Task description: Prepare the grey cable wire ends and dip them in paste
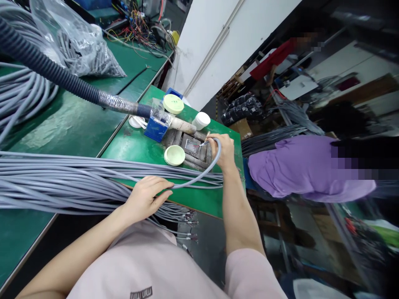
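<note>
A grey cable (199, 177) curves up in a loop between my two hands. My right hand (222, 151) pinches it close to its stripped end, where thin wires (201, 145) point down over a small square metal pot (192, 146) set in a dark, stained frame. Whether the wire tips touch the shiny surface, I cannot tell. My left hand (149, 195) grips the same cable further back, between thumb and fingers. Under and beside the left hand lies a thick bundle of grey cables (77, 176). A pale round cup (174, 155) stands just left of the pot.
A ribbed hose (56, 64) ends in a pipe by a blue box (156, 128). Behind the pot are a pale-lidded tub (173, 104) and a white cup (202, 119). Coiled cables and a plastic bag (84, 47) lie at left. A person in purple (299, 166) is at right.
</note>
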Action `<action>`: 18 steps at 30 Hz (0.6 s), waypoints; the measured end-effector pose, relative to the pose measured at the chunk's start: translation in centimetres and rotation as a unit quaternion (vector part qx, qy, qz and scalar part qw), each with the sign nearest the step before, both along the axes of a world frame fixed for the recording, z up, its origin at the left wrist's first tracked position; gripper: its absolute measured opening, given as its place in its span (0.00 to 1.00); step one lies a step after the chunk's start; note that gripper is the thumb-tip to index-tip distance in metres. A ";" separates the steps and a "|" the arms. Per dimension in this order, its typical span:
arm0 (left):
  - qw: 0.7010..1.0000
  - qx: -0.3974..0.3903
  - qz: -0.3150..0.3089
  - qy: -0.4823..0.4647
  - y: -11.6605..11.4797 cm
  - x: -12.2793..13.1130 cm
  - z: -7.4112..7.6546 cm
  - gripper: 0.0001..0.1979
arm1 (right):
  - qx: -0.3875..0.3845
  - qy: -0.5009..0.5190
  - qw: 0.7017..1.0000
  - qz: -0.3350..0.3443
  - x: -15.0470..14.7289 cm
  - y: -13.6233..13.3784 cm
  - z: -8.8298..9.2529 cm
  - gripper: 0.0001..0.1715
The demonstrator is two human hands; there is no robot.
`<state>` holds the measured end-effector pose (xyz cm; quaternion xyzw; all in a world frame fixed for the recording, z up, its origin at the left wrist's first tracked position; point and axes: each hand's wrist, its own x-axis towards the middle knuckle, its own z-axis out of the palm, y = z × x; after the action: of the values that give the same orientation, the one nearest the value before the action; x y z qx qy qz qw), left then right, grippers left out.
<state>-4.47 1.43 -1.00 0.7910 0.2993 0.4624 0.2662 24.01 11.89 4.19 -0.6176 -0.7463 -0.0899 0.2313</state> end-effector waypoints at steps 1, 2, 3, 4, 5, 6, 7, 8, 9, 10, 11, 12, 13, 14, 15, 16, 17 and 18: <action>1.000 0.001 0.002 0.005 0.1 0.1 0.0 0.09 | -0.007 -0.002 1.000 -0.003 0.2 0.2 -0.2 0.13; 1.000 0.000 0.003 0.009 0.2 0.1 0.0 0.09 | -0.013 -0.004 1.000 -0.006 0.3 0.4 -0.4 0.13; 1.000 -0.001 0.003 0.014 0.3 0.2 -0.1 0.09 | -0.018 -0.006 1.000 -0.008 0.5 0.6 -0.5 0.13; 1.000 -0.004 0.004 0.017 0.4 0.3 -0.2 0.09 | -0.022 -0.007 1.000 -0.009 0.6 0.8 -0.7 0.13; 1.000 -0.006 0.004 0.020 0.5 0.3 -0.2 0.09 | -0.027 -0.007 1.000 -0.009 0.7 1.0 -0.9 0.13; 1.000 -0.008 0.006 0.022 0.5 0.4 -0.3 0.09 | -0.031 -0.008 0.999 -0.009 0.9 1.2 -1.0 0.13; 1.000 -0.008 0.007 0.023 0.6 0.4 -0.3 0.10 | -0.035 -0.008 0.999 -0.008 1.0 1.4 -1.2 0.13; 1.000 -0.008 0.009 0.025 0.6 0.4 -0.3 0.10 | -0.039 -0.008 0.999 -0.009 1.1 1.5 -1.3 0.13; 1.000 -0.008 0.010 0.027 0.7 0.4 -0.3 0.10 | -0.042 -0.008 0.999 -0.009 1.2 1.7 -1.4 0.13; 0.999 -0.008 0.012 0.029 0.7 0.5 -0.3 0.10 | -0.044 -0.008 0.999 -0.010 1.3 1.8 -1.4 0.13; 0.999 -0.008 0.014 0.032 0.8 0.5 -0.2 0.10 | -0.047 -0.007 0.999 -0.010 1.4 2.0 -1.5 0.13; 0.999 -0.008 0.016 0.035 0.8 0.5 -0.2 0.10 | -0.050 -0.006 0.999 -0.009 1.4 2.1 -1.5 0.13; 0.999 -0.007 0.018 0.036 0.9 0.6 -0.1 0.10 | -0.052 -0.005 0.999 -0.008 1.4 2.2 -1.6 0.13; 0.999 -0.007 0.020 0.037 1.0 0.6 -0.1 0.10 | -0.054 -0.004 0.999 -0.007 1.5 2.4 -1.7 0.13; 0.999 -0.007 0.020 0.037 1.0 0.7 -0.1 0.10 | -0.056 -0.003 0.998 -0.006 1.5 2.6 -1.8 0.12; 0.999 -0.008 0.021 0.037 1.1 0.7 -0.1 0.10 | -0.059 -0.004 0.998 -0.006 1.5 2.7 -1.9 0.12; 0.999 -0.010 0.021 0.036 1.1 0.8 -0.1 0.10 | -0.061 -0.005 0.998 -0.007 1.5 2.9 -2.0 0.12; 0.999 -0.013 0.021 0.036 1.2 0.8 -0.2 0.10 | -0.063 -0.006 0.998 -0.007 1.5 3.0 -2.1 0.12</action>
<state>-3.69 2.61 -1.17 0.7971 0.3314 0.4353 0.2554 25.55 14.94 2.14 -0.6354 -0.7478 -0.0483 0.1866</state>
